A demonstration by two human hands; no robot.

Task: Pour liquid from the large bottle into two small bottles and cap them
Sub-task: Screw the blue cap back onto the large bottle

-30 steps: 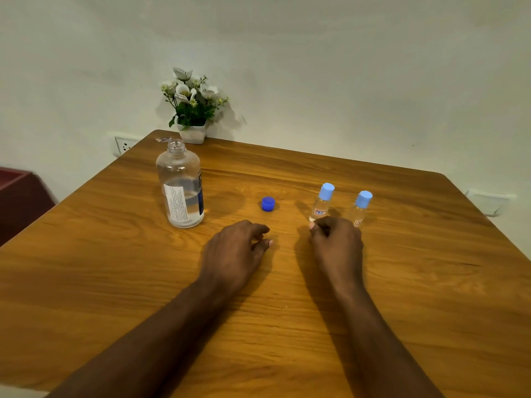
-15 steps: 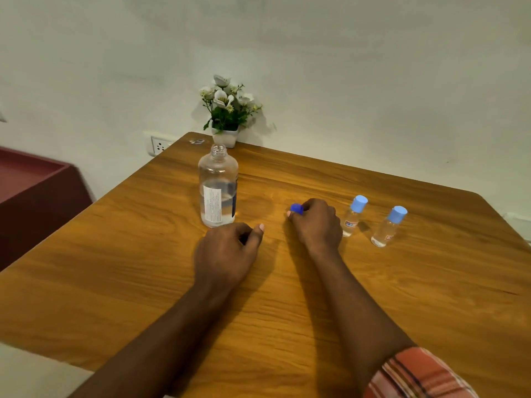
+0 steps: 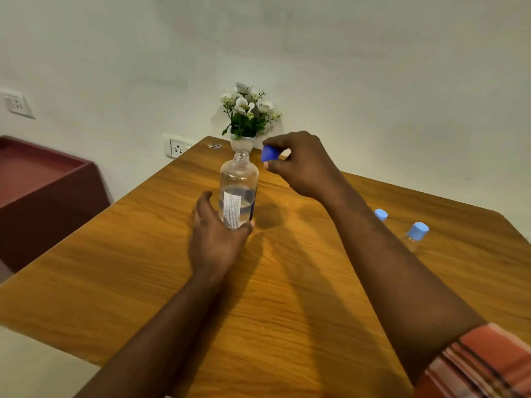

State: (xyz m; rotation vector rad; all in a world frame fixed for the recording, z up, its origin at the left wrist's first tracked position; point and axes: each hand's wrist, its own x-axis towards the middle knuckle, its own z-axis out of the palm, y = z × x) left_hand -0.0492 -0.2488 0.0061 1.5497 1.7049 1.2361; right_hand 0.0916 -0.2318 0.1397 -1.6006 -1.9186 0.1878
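Observation:
The large clear bottle [image 3: 238, 191] stands upright on the wooden table [image 3: 143, 254] with its neck uncapped and liquid in its lower half. My left hand [image 3: 215, 237] curls around its base, thumb and fingers on either side. My right hand [image 3: 301, 163] is raised just right of the bottle's neck and pinches the dark blue cap [image 3: 269, 153]. Two small bottles with light blue caps, one [image 3: 381, 214] partly hidden behind my right forearm and the other [image 3: 416, 234], stand at the right of the table.
A white pot of artificial flowers [image 3: 246, 119] stands at the table's far edge, right behind the large bottle. A dark red cabinet [image 3: 43, 193] sits left of the table. A wall socket [image 3: 178, 147] is beside the table's far corner.
My right hand lifted the blue cap off the table and carried it up beside the large bottle's neck. My left hand slid forward onto the bottle's base. The camera swung left.

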